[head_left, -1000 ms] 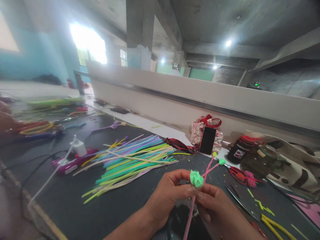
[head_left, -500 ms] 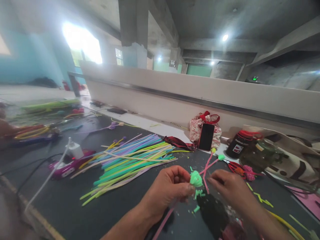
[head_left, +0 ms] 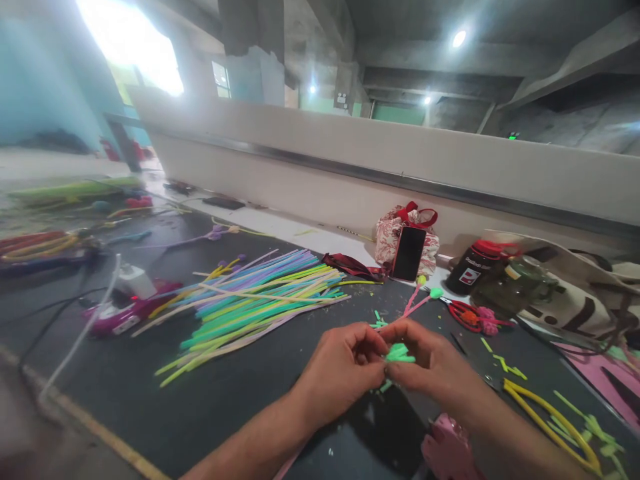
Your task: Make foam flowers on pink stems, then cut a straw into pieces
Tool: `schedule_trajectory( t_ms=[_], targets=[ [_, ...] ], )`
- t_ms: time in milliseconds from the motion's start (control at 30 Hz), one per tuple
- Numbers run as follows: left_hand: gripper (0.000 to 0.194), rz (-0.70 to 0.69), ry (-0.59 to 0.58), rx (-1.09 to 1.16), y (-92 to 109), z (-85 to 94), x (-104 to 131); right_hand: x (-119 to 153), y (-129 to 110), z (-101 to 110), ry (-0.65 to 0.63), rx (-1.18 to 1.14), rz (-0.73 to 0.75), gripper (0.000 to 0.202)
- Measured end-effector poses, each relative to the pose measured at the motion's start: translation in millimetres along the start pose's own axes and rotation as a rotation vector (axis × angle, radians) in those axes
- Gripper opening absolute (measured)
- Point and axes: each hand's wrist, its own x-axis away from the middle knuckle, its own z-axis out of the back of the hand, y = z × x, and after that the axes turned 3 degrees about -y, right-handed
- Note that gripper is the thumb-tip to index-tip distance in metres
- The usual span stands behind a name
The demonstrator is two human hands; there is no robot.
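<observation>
Between my two hands is a small mint-green flower head of short pipe-cleaner pieces. My left hand pinches it from the left, and a pink pipe-cleaner stem shows below that wrist. My right hand has its thumb and fingers closed on the flower's right side; the fingers partly hide it. Just beyond my hands lie two pink stems with a light green tip and a yellow tip. Short green offcuts lie under and around my hands.
A pile of coloured pipe cleaners lies left of my hands. Red-handled pliers, a black bottle, a greenish jar and a phone stand or lie to the right. A magenta power strip is at left; yellow-handled scissors lie near my right forearm.
My right hand has moved left to meet the left hand and now grips the green flower too. The view has shifted slightly, and the yellow handles have come into fuller view.
</observation>
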Motion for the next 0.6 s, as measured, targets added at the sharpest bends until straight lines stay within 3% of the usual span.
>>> schedule_trajectory(
  t_ms=[167,400,600],
  targets=[
    [0.013,0.0,0.002,-0.035,-3,1.3,-1,2,-1,2,0.012,0.021,-0.021,0.027],
    [0.014,0.095,-0.05,-0.045,-3,-0.3,-1,8,-14,0,0.052,0.227,0.001,0.02],
    [0.014,0.039,-0.008,-0.172,2,-0.7,1,9,-16,2,0.053,0.312,0.041,0.019]
  ],
)
